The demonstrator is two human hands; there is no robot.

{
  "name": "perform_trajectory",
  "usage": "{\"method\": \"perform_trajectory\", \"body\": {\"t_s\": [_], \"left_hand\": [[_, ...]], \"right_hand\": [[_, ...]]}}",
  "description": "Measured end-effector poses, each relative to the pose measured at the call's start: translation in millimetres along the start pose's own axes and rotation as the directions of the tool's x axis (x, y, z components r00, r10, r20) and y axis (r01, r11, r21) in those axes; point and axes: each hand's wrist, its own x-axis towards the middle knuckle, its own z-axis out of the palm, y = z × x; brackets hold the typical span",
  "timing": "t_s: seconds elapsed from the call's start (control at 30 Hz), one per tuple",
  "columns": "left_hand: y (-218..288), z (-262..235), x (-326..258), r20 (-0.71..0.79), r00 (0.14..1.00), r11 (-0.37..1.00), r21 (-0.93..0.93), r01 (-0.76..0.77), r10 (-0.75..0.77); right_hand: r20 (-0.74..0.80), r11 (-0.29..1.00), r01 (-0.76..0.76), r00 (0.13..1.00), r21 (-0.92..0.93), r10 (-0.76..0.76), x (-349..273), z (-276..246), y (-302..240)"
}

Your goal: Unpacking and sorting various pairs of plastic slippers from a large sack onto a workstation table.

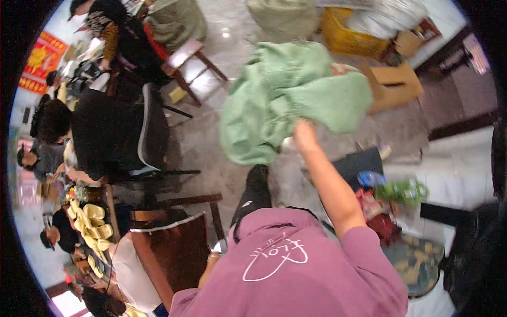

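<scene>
A bunched pale green woven sack (296,90) hangs in front of me, above the grey floor. My right hand (304,134) is closed on the gathered fabric at its near side, with the arm stretched forward. Red marking shows on the sack's right part. My left hand (214,256) is low at my left side, beside a brown wooden chair (171,248). Only the wrist area shows there clearly; the fingers cannot be made out.
Large filled sacks (177,24) stand ahead, near a yellow basket (351,39) and a cardboard box (396,87). A wooden stool (185,58) is ahead left. People sit along a table with yellow slippers (95,222) on the left. Green bottles (404,191) lie at right.
</scene>
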Motion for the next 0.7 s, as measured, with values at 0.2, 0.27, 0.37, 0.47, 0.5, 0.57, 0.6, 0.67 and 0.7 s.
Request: {"method": "perform_trajectory", "body": {"t_s": [0.2,0.27,0.37,0.47,0.5,0.57,0.6,0.67,0.7], "left_hand": [[-93,54,196,0.239,0.592,0.637,0.238,0.733,-0.770],[-126,91,341,0.311,0.322,0.415,0.308,0.856,-0.894],[-155,112,504,0.389,0.443,0.585,0.439,0.682,-0.808],[-115,169,760,0.271,0.592,0.625,0.048,0.779,-0.759],[-118,177,823,0.217,0.702,0.717,-0.013,0.697,-0.678],[-104,202,942,0.189,0.805,0.803,-0.108,0.587,-0.563],[-92,213,988,0.188,0.809,0.806,-0.114,0.581,-0.556],[-77,228,1063,0.306,0.790,0.805,-0.108,0.583,-0.531],[-102,247,1073,0.210,0.856,0.856,-0.124,0.502,-0.472]], "right_hand": [[-0.108,0.087,0.088,0.960,0.992,0.260,214,32,-28],[-0.177,0.100,0.155,0.944,0.983,0.277,277,24,-37],[-0.048,0.050,0.030,0.917,0.998,0.396,349,-6,-63],[-0.223,0.156,0.174,0.891,0.972,0.395,414,-37,-83],[-0.261,0.149,0.221,0.900,0.964,0.349,446,-39,-94],[-0.380,0.221,0.329,0.890,0.918,0.253,510,-38,-101],[-0.419,0.169,0.384,0.843,0.908,0.337,543,-39,-95],[-0.428,0.182,0.387,0.831,0.904,0.356,599,-35,-95],[-0.428,0.179,0.389,0.830,0.904,0.356,636,-40,-107]]}}
